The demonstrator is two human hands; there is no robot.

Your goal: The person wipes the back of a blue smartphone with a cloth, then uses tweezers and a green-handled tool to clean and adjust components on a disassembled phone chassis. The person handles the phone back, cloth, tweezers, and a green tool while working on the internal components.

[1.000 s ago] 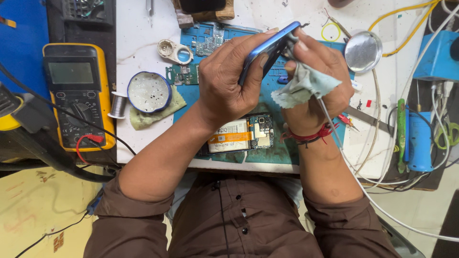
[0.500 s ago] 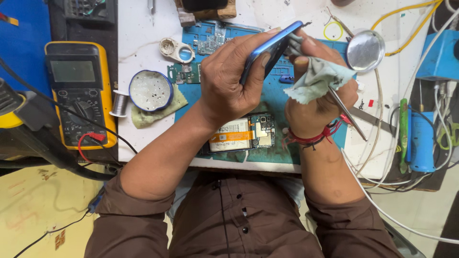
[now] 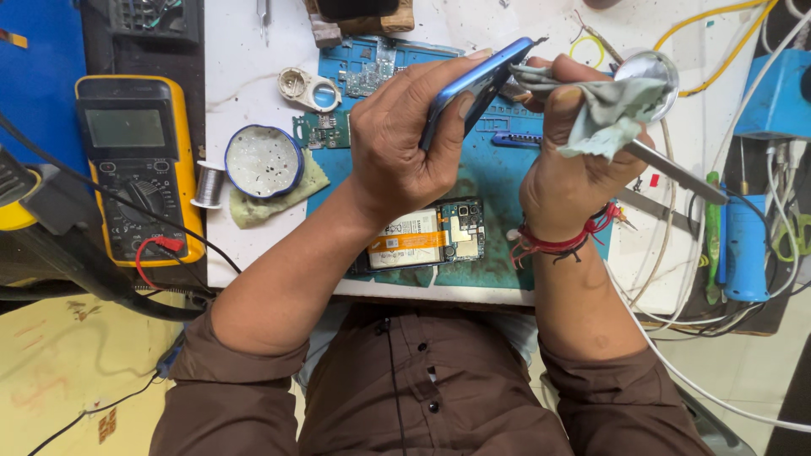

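My left hand (image 3: pixel 405 143) grips a blue phone back cover (image 3: pixel 477 89), held on edge above the teal work mat (image 3: pixel 498 169). My right hand (image 3: pixel 574 160) holds metal tweezers (image 3: pixel 676 173) and a grey-green cloth (image 3: pixel 612 110); the tweezer tips touch the cover's inner side near its top. An opened phone (image 3: pixel 427 236) with its battery and circuit board exposed lies flat on the mat below both hands.
A yellow multimeter (image 3: pixel 135 160) lies at the left. Near it are a solder spool (image 3: pixel 209 184), a round blue tin (image 3: pixel 263 160) on a sponge and a small green circuit board (image 3: pixel 319 131). A blue tool (image 3: pixel 748 245), cables and a round metal dish (image 3: pixel 646 72) crowd the right.
My right hand has risen with the cloth and tweezers, from beside the cover's lower edge to its upper end. The left hand keeps the cover almost still.
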